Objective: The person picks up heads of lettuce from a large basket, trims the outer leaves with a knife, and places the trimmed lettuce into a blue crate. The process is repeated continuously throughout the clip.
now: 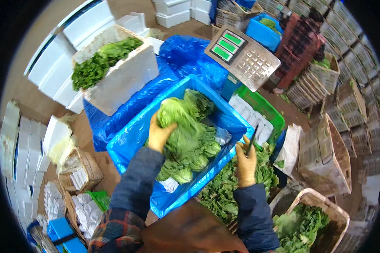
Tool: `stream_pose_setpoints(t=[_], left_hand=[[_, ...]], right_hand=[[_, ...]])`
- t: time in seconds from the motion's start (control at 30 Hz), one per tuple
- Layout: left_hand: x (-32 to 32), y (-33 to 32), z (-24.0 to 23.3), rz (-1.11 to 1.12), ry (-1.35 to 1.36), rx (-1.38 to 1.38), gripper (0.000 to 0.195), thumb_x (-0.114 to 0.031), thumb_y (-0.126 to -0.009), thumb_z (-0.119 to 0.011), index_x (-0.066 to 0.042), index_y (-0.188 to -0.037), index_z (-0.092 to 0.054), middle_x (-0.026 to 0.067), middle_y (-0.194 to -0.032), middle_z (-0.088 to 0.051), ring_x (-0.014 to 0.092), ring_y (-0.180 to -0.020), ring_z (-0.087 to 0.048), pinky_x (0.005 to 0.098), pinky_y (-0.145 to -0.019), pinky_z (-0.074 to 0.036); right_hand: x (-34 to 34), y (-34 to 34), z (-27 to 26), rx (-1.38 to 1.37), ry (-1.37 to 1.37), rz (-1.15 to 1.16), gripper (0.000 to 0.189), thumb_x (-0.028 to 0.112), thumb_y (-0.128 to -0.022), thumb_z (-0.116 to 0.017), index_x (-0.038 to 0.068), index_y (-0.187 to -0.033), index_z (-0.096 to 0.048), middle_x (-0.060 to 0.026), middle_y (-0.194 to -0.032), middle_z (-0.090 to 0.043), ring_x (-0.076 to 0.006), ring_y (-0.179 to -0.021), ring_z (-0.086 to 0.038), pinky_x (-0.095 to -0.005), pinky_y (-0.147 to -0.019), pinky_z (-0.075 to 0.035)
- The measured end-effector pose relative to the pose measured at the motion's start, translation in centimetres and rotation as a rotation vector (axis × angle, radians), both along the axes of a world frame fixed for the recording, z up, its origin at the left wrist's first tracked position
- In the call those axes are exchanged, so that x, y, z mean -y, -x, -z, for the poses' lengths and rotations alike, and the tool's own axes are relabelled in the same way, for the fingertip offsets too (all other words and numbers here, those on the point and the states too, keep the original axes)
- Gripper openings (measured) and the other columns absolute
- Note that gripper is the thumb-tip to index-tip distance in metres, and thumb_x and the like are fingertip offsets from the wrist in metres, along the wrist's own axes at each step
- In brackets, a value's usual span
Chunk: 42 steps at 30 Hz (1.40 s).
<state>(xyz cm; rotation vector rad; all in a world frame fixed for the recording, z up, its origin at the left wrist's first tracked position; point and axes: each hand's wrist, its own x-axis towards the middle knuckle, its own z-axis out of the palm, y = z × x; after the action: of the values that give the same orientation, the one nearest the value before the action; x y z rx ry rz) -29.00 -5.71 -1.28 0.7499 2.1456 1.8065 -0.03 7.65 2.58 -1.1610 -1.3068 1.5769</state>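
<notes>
My left hand, in a yellowish glove, grips a head of leafy green lettuce above a crate lined with blue plastic. The lettuce is partly blurred. Several more lettuce heads lie in the crate, with their pale cut bases showing. White wrapped packs are partly visible in it. At the crate's right rim, my gloved right hand holds a knife with a dark blade pointing up and away. Loose lettuce leaves are heaped below that hand.
A digital scale display stands beyond the crate. To the left is a foam box of greens. A green crate with white packs and a bin of leaves sit right. Another person bends over crates at upper right.
</notes>
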Motion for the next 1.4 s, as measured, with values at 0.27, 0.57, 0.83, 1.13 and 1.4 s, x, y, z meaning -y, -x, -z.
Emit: stream_pose_setpoints(t=[0.27, 0.57, 0.83, 1.13, 1.4], left_hand=[[-9.4, 9.4, 21.5, -0.1, 0.2, -0.187, 0.089, -0.023, -0.075, -0.091, 0.002, -0.145, -0.043, 0.0218, -0.134, -0.06, 0.033, -0.123, -0.057, 0.0435, -0.107, -0.045], [-7.0, 12.7, 13.9, -0.026, 0.886, -0.598, 0.084, -0.049, -0.088, -0.075, 0.011, -0.141, -0.05, 0.0293, -0.138, -0.059, 0.039, -0.127, -0.058, 0.0434, -0.109, -0.044], [-10.1, -19.4, 3.4, 0.634, 0.015, -0.533, 0.051, -0.012, -0.095, -0.068, 0.0, -0.143, -0.054, 0.0188, -0.145, -0.057, 0.029, -0.134, -0.053, 0.0414, -0.115, -0.037], [-5.5, -46.7, -1.2, 1.527, 0.127, 0.201, 0.042, -0.001, -0.093, -0.067, -0.009, -0.135, -0.065, 0.0091, -0.132, -0.068, 0.02, -0.123, -0.063, 0.0345, -0.105, -0.05], [-0.7, -50.9, 0.5, 1.854, 0.518, 1.448, 0.111, -0.058, -0.08, -0.079, -0.016, -0.164, -0.019, 0.0189, -0.16, -0.039, 0.036, -0.145, -0.041, 0.052, -0.111, -0.045]], right_hand=[[8.0, -21.3, 3.1, 0.475, 0.182, 0.364, 0.043, 0.012, -0.097, -0.071, 0.003, -0.138, -0.06, -0.0058, -0.124, -0.065, -0.0159, -0.111, -0.06, -0.031, -0.095, -0.048], [18.2, -51.3, -9.9, 0.856, 0.009, 0.921, 0.048, 0.027, -0.093, -0.074, 0.01, -0.136, -0.063, -0.0048, -0.117, -0.069, -0.01, -0.086, -0.061, -0.0251, -0.063, -0.049], [19.6, -57.4, -6.6, 1.398, 0.325, -0.027, 0.061, 0.043, -0.082, -0.081, 0.011, -0.131, -0.064, -0.0201, -0.126, -0.063, -0.0392, -0.113, -0.065, -0.0441, -0.098, -0.052], [32.1, -51.9, -6.2, 1.47, -0.187, 0.585, 0.023, 0.005, -0.074, -0.075, 0.011, -0.096, -0.07, -0.0111, -0.094, -0.068, -0.0303, -0.091, -0.068, -0.0416, -0.08, -0.056], [28.2, -46.6, -12.7, 1.21, -0.552, 0.864, 0.035, -0.014, -0.067, -0.063, 0.004, -0.097, -0.068, -0.013, -0.092, -0.068, -0.0291, -0.084, -0.067, -0.0355, -0.077, -0.055]])
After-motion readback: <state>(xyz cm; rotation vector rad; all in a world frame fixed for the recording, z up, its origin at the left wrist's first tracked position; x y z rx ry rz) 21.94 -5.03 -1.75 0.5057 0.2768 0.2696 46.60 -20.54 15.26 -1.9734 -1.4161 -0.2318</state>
